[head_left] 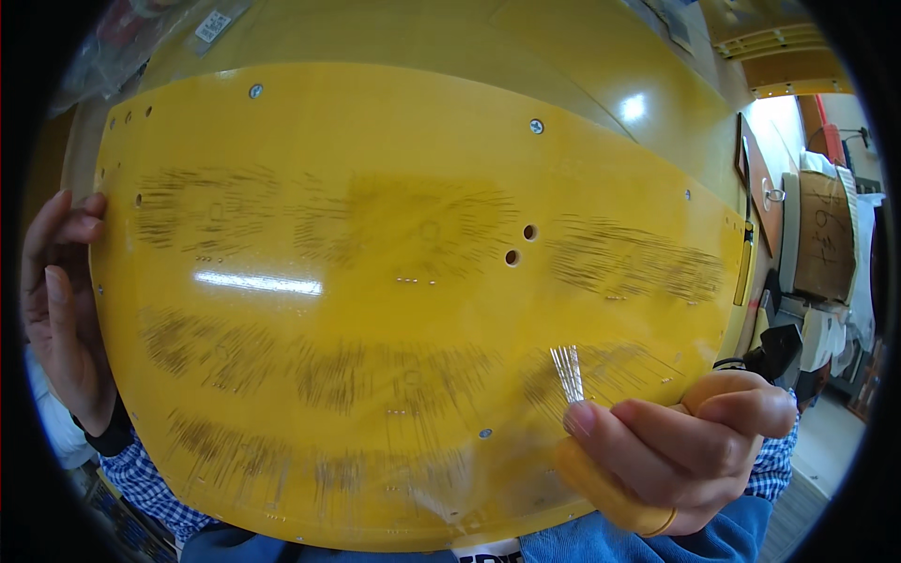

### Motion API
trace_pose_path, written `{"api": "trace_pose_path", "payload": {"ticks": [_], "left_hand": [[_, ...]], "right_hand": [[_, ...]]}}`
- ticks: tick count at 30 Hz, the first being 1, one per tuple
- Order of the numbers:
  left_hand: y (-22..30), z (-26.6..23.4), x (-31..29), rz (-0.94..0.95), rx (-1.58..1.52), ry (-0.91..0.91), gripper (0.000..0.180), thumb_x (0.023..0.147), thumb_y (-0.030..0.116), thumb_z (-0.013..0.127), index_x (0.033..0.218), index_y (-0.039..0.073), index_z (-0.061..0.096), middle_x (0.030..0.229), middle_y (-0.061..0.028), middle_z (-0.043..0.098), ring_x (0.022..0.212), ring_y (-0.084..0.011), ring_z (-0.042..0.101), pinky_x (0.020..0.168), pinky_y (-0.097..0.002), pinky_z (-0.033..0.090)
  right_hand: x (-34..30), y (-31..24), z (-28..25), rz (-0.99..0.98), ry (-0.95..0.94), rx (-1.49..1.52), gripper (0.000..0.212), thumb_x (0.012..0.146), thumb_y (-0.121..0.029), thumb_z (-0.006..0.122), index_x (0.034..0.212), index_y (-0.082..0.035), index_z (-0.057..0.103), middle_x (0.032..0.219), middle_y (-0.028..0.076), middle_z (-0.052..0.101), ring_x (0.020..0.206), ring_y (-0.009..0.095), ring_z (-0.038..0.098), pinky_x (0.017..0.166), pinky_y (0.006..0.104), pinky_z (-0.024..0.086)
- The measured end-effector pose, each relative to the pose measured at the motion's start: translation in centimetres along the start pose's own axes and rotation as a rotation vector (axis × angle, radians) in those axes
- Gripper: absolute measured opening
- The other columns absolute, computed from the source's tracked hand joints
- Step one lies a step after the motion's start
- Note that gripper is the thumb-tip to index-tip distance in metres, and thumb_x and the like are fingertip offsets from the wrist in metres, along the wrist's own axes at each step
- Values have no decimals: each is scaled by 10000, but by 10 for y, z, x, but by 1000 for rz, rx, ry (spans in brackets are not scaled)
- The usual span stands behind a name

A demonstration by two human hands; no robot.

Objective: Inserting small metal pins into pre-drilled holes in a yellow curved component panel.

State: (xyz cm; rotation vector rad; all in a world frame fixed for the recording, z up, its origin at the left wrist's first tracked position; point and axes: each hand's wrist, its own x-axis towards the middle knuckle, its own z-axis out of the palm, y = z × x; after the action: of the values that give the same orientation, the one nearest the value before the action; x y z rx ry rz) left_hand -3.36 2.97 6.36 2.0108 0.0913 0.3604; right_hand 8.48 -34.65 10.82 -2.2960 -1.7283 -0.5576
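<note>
A large yellow board (422, 310) with rounded sides fills the middle of the view. Dark streaks and scratch-like marks lie over it in patches, with rows of tiny shiny dots among them. My right hand (694, 441), low on the right above the board, pinches a small fan of thin silver metal pins (568, 373) that point upward. A yellow finger cot (610, 493) covers one digit of that hand. At the board's left edge is my left hand (70, 310), fingers apart and bent, fingertips against or very close to the rim.
Screws (537, 126) and two round holes (530, 233) mark the board. A clear plastic bag (113, 56) lies at the upper left. On the right stand a brown cardboard box (824, 239), a brown clipboard (758, 183) and a black object (781, 349).
</note>
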Motion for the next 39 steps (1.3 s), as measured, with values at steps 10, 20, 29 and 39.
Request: {"api": "trace_pose_path", "payload": {"ticks": [10,20,29,39], "left_hand": [[2,-2,-4,-16,8,17,399,973,206,381,1304,-13,420,1127,-103,557,1223,-209,454,1065,-347,319],[4,-7,-5,-20,21,-19,396,974,195,374,1310,-9,416,1141,-104,557,1224,-209,456,1064,-343,322],[7,-8,-7,-29,35,-2,392,976,197,375,1305,-11,421,1130,-107,555,1219,-210,457,1060,-340,322],[5,-1,-5,-2,-24,16,394,976,197,375,1308,-8,419,1138,-102,557,1221,-210,456,1060,-342,320]], "right_hand": [[2,21,3,-135,21,672,126,732,-118,627,812,-25,658,843,113,673,743,203,666,639,272,527],[5,29,7,-415,95,279,163,772,-282,598,835,-151,672,873,-45,697,738,58,621,653,206,385],[9,26,5,-284,54,345,168,765,-284,605,823,-142,672,866,-24,699,740,64,621,637,219,385],[0,-3,-3,95,46,253,109,786,-170,590,732,-263,608,807,-163,655,650,5,526,727,190,327]]}}
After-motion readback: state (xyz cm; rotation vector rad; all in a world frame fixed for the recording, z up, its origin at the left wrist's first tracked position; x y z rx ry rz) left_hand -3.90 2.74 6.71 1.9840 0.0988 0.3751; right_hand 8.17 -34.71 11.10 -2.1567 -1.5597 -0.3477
